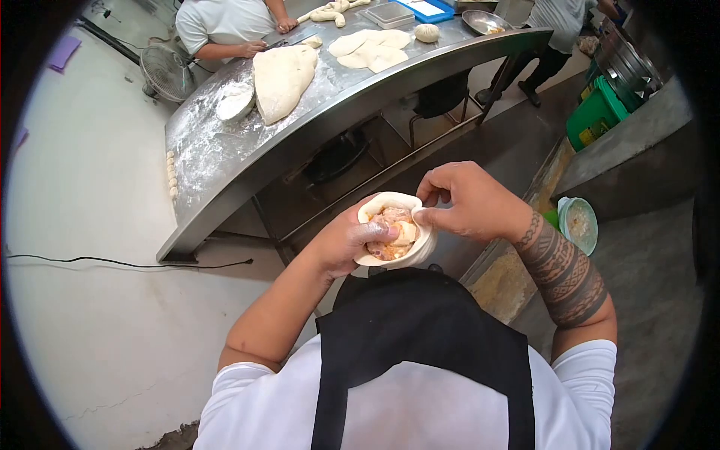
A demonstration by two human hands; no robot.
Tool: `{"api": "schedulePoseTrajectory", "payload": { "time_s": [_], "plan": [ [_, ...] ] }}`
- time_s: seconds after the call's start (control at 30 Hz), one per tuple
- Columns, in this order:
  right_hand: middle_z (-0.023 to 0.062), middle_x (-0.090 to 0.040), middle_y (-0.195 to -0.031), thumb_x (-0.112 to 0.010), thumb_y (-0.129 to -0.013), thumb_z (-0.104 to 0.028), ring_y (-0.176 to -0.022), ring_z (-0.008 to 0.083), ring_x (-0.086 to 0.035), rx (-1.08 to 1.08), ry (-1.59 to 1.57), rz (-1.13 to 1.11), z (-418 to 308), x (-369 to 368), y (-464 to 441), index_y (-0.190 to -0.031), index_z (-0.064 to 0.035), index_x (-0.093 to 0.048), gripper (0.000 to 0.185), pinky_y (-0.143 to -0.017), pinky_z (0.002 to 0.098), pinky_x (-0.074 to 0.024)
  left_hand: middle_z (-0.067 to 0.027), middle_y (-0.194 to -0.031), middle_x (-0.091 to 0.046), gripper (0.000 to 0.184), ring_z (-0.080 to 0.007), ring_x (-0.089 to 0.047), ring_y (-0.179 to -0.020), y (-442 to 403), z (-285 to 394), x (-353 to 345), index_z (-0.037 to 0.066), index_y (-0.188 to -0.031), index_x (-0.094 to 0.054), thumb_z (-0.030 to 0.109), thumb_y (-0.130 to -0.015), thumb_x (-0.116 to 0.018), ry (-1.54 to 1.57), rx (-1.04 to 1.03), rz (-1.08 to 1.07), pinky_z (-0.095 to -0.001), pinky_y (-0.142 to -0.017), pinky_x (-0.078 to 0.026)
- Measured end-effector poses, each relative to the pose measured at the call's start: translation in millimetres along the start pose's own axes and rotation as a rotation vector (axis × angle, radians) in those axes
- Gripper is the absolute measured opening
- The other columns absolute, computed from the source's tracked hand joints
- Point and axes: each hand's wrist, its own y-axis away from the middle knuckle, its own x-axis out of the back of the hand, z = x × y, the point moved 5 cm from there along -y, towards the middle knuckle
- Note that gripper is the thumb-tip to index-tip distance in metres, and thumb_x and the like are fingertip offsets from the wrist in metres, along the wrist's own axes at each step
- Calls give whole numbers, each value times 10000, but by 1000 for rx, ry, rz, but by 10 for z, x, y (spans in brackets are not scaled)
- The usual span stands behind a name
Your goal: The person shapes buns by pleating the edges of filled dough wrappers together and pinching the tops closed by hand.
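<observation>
A round dough bun (417,251), its top gaping, rests in my left hand (352,238) in front of my chest. Inside the dough lies a chunky filling (390,218) with pinkish and pale yellow pieces. My left thumb presses down on that filling, while the fingers beneath the bun are mostly hidden. At the bun's right rim, my right hand (472,199) pinches the dough edge between thumb and forefinger.
Ahead stands a floured steel table (196,161) bearing a large dough slab (285,79), flattened dough rounds (369,49), a flour bowl (235,103) and a pleated bun (427,32). A co-worker (225,30) works behind it. A green bin (598,115) and a tub (580,225) are at right.
</observation>
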Motion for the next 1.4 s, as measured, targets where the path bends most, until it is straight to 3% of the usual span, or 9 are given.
{"api": "schedulePoseTrajectory", "payload": {
  "time_s": [0.17, 0.27, 0.5, 0.57, 0.67, 0.8, 0.93, 1.13, 1.4],
  "plan": [
    [169, -588, -705, -693, -859, -167, -657, 192, -563, 15, 13, -43, 16, -68, -42, -806, 44, -653, 221, -609, 364, -449, -81, -1176, -658, 476, -164, -670, -1035, -37, 74, -21, 42, -1326, -553, 80, -881, -718, -33, -27, 4, -307, -913, -557],
    [175, -581, -703, -690, -859, -171, -639, 208, -557, 61, 60, -4, 72, -121, -61, -804, 44, -651, 225, -600, 373, -447, -93, -1222, -634, 571, -179, -639, -1122, -28, 104, 8, 50, -1365, -531, 94, -823, -704, -161, -54, 113, -334, -1018, -500],
    [172, -568, -698, -684, -848, -171, -623, 214, -541, -9, 35, 39, -55, -55, -110, -815, 50, -650, 226, -593, 374, -443, -85, -1254, -624, 609, -177, -627, -1147, -54, 237, 83, 56, -1382, -516, 171, -836, -760, -257, 26, -49, -339, -1028, -488],
    [170, -556, -693, -682, -846, -175, -618, 209, -529, -91, 21, -60, -64, -81, -139, -808, 53, -638, 235, -589, 370, -438, -84, -1262, -621, 602, -177, -625, -1148, -56, 286, 99, 57, -1383, -517, 218, -861, -768, -290, 50, -129, -339, -1030, -486],
    [164, -538, -680, -677, -846, -183, -605, 201, -510, -84, -33, -19, 6, -156, -207, -794, 54, -618, 249, -582, 368, -431, -100, -1217, -651, 463, -178, -669, -1067, -62, 297, 183, 44, -1343, -545, 202, -941, -711, -92, -2, -9, -346, -980, -533],
    [157, -514, -664, -669, -850, -192, -599, 201, -494, -56, -37, 85, 198, -367, -313, -774, 53, -588, 269, -583, 368, -423, -104, -1252, -646, 449, -201, -658, -1135, -103, 16, 329, 45, -1354, -540, 196, -960, -692, 222, -33, 23, -388, -1002, -534],
    [168, -550, -685, -686, -841, -179, -618, 226, -520, -108, 2, 0, 64, -400, -364, -806, 54, -628, 242, -604, 371, -443, -98, -1243, -653, 504, -204, -657, -1134, -118, -100, 491, 43, -1347, -548, 110, -895, -759, 163, -12, 64, -387, -1019, -524],
    [190, -606, -737, -698, -835, -162, -650, 252, -573, -51, 119, -18, -238, -284, -413, -860, 49, -671, 214, -624, 377, -465, -91, -1267, -635, 538, -208, -627, -1183, -20, 183, 489, 39, -1359, -538, 116, -878, -767, -21, 37, -63, -393, -1062, -489],
    [187, -589, -728, -676, -853, -147, -673, 294, -576, -45, 177, 19, -224, -465, -452, -847, 40, -666, 188, -639, 386, -468, -86, -1251, -643, 527, -191, -633, -1150, 53, 370, 544, 25, -1350, -548, 120, -882, -773, -212, 0, -25, -355, -1063, -469]
  ]
}}
